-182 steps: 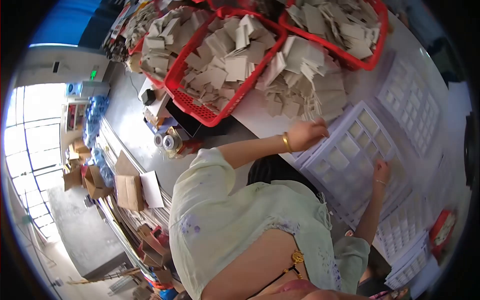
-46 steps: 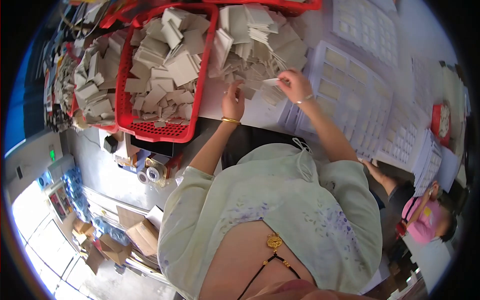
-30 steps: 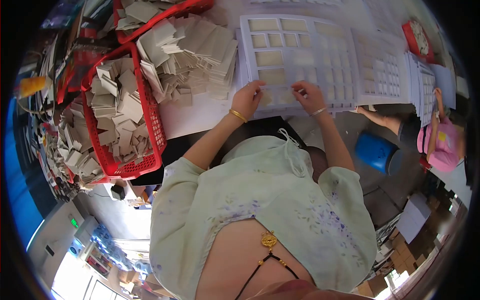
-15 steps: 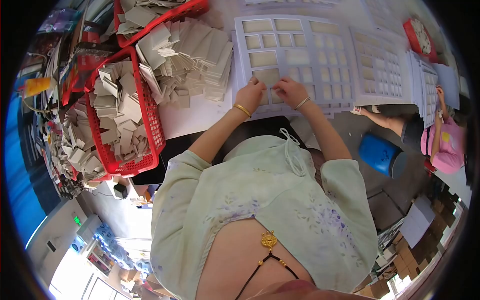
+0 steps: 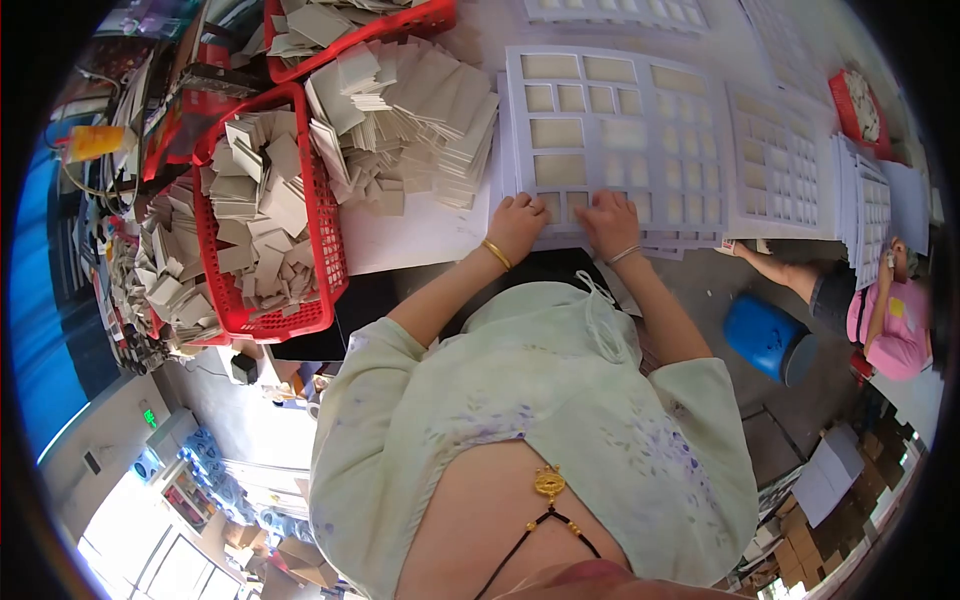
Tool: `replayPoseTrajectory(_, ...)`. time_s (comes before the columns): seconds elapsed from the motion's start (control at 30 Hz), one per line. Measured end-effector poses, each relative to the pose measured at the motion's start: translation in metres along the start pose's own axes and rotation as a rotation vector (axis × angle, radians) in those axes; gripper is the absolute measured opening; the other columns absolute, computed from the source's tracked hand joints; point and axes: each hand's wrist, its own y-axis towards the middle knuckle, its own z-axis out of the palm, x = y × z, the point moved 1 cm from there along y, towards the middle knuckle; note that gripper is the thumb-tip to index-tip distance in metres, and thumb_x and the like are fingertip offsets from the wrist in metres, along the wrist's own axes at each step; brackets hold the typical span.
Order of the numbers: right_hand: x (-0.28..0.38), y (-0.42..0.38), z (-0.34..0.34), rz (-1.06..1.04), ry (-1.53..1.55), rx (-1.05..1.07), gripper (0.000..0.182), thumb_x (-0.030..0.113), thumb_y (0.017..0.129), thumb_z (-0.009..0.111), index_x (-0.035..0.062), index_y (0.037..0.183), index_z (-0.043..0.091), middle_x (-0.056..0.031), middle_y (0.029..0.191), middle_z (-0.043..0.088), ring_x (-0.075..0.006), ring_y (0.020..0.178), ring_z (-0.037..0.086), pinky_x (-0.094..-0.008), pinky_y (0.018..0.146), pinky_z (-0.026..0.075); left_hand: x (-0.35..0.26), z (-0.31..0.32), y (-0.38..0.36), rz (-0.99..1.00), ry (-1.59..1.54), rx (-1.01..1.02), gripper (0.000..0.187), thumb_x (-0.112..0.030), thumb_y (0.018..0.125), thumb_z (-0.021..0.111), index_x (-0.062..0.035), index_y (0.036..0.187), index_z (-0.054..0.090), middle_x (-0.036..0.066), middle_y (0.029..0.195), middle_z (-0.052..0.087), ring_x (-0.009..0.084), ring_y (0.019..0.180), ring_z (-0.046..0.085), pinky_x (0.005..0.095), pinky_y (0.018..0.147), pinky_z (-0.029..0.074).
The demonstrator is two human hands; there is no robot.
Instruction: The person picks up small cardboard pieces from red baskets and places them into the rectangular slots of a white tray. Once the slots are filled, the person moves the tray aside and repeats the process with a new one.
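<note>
A lavender-white sheet with many rectangular openings lies on a stack of similar sheets in front of me. Beige-grey board shows in its openings. At the near edge, my left hand rests with bent fingers pressed together beside a small opening in the bottom row. My right hand faces it from the other side, its fingers curled down onto the same row. Whatever lies under the fingertips is hidden. Left of the sheets, a heap of loose grey-beige board pieces lies on the white table.
A red plastic basket of board pieces stands at the left, another red basket behind it. More windowed sheets lie to the right. A person in a pink top handles sheets there, near a blue drum.
Both hands have moved from a larger opening down to the small openings at the sheet's near edge. The view has shifted slightly, so the table appears lower and further right.
</note>
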Motion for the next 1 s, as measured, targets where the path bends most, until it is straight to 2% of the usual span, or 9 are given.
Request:
replayPoseTrajectory(0.1, -0.006, 0.002, -0.007, -0.052, 0.058, 0.088, 0.014, 0.017, 0.077, 0.062, 0.0145, 0.09, 0.068, -0.0072, 0.091, 0.055, -0.0258, 0.089, 0.052, -0.0381, 0.073, 0.041, 0.004, -0.005, 0.001, 0.002, -0.031, -0.002, 0.025, -0.007, 0.071, 0.059, -0.0114, 0.096, 0.062, 0.003, 0.106, 0.057, 0.0237, 0.101, 0.052, 0.0382, 0.082, 0.042)
replayPoseTrajectory(0.27, -0.095, -0.024, -0.008, 0.247, 0.108, -0.422, 0.043, 0.015, 0.078, 0.06, 0.0052, 0.12, 0.053, -0.0165, 0.111, 0.057, -0.0358, 0.108, 0.05, -0.0438, 0.092, 0.04, 0.01, -0.009, -0.009, -0.27, -0.233, -0.21, 0.067, -0.019, 0.066, 0.073, -0.0087, 0.127, 0.045, 0.011, 0.129, 0.045, 0.029, 0.116, 0.044, 0.0418, 0.095, 0.037)
replayPoseTrajectory(0.33, -0.171, -0.059, 0.0, 0.552, 0.008, -0.557, 0.047, 0.023, 0.082, 0.058, 0.0033, 0.124, 0.05, -0.0183, 0.117, 0.055, -0.0379, 0.113, 0.048, -0.0458, 0.094, 0.038, 0.015, -0.007, -0.014, -0.358, -0.243, -0.222, 0.093, -0.028, 0.061, 0.081, -0.0067, 0.138, 0.032, 0.014, 0.137, 0.037, 0.0317, 0.123, 0.038, 0.0434, 0.1, 0.033)
replayPoseTrajectory(0.43, -0.218, -0.096, -0.015, 0.996, -0.314, -0.437, 0.05, 0.031, 0.083, 0.057, 0.0036, 0.124, 0.05, -0.0186, 0.114, 0.057, -0.0371, 0.11, 0.051, -0.0455, 0.091, 0.041, 0.018, 0.003, -0.017, -0.332, -0.224, -0.106, 0.111, -0.035, 0.052, 0.085, -0.004, 0.14, 0.025, 0.014, 0.14, 0.033, 0.0332, 0.127, 0.033, 0.0449, 0.104, 0.029)
replayPoseTrajectory(0.53, -0.246, -0.11, -0.023, 1.102, -0.003, 0.152, 0.051, 0.037, 0.085, 0.055, 0.0033, 0.123, 0.051, -0.0171, 0.108, 0.06, -0.0362, 0.104, 0.055, -0.0438, 0.087, 0.044, 0.014, 0.006, -0.013, -0.353, -0.231, -0.086, 0.11, -0.035, 0.05, 0.086, -0.0028, 0.139, 0.028, 0.014, 0.138, 0.034, 0.0336, 0.126, 0.033, 0.0446, 0.104, 0.029)
replayPoseTrajectory(0.63, -0.259, -0.125, -0.005, 0.985, -0.089, -0.204, 0.046, 0.035, 0.082, 0.061, 0.0032, 0.115, 0.055, -0.0128, 0.099, 0.063, -0.0293, 0.094, 0.061, -0.0387, 0.079, 0.049, 0.016, 0.009, -0.011, -0.357, -0.221, -0.085, 0.108, -0.035, 0.052, 0.085, -0.0014, 0.138, 0.028, 0.015, 0.137, 0.035, 0.0337, 0.126, 0.034, 0.0441, 0.104, 0.029)
replayPoseTrajectory(0.73, -0.244, -0.119, -0.034, 1.091, 0.294, -0.458, 0.035, 0.03, 0.084, 0.064, 0.0048, 0.108, 0.057, -0.008, 0.093, 0.064, -0.02, 0.084, 0.064, -0.0336, 0.068, 0.052, 0.018, 0.013, -0.012, -0.332, -0.204, -0.089, 0.106, -0.036, 0.055, 0.083, -0.0007, 0.138, 0.028, 0.015, 0.139, 0.034, 0.0336, 0.126, 0.034, 0.0438, 0.104, 0.03)
replayPoseTrajectory(0.83, -0.229, -0.112, -0.062, 1.115, 1.182, -0.704, 0.029, 0.025, 0.088, 0.062, 0.0036, 0.107, 0.056, -0.0026, 0.084, 0.061, -0.0142, 0.077, 0.062, -0.0273, 0.061, 0.052, 0.021, 0.018, -0.013, -0.304, -0.225, -0.113, 0.106, -0.034, 0.055, 0.083, -0.0006, 0.138, 0.027, 0.015, 0.139, 0.034, 0.0339, 0.126, 0.035, 0.0434, 0.104, 0.03)
replayPoseTrajectory(1.0, -0.207, -0.1, -0.09, 1.153, 1.51, -0.779, 0.023, 0.022, 0.091, 0.058, 0.0046, 0.107, 0.056, -0.0038, 0.09, 0.064, -0.0153, 0.077, 0.064, -0.03, 0.063, 0.057, 0.021, 0.013, -0.014, -0.335, -0.205, -0.031, 0.108, -0.032, 0.054, 0.084, -0.0022, 0.14, 0.025, 0.014, 0.141, 0.033, 0.0325, 0.127, 0.035, 0.0434, 0.104, 0.03)
